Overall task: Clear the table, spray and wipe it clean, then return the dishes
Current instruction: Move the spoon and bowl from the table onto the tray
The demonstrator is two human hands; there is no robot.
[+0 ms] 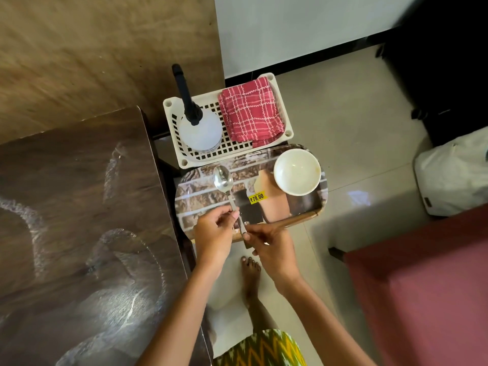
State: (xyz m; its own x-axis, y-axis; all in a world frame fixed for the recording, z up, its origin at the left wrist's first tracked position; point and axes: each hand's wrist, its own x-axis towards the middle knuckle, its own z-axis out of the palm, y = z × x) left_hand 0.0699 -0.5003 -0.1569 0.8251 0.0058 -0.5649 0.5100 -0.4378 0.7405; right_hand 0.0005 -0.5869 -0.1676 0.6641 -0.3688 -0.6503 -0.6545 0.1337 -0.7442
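- Holding spoon (223,180) over tray (195,191): our left hand (214,233) pinches mid-handle, right hand (274,249) grips the handle end.
- Bowl (297,171) on tray's far right.
- Spray bottle (200,130), cloth (250,112) in basket (232,151) just beyond tray.
- Streaked table (79,194) left of tray.

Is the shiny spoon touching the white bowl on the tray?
Apart. The head view shows the spoon at the left of the tray and the white bowl at its right end, with bare patterned tray between them.
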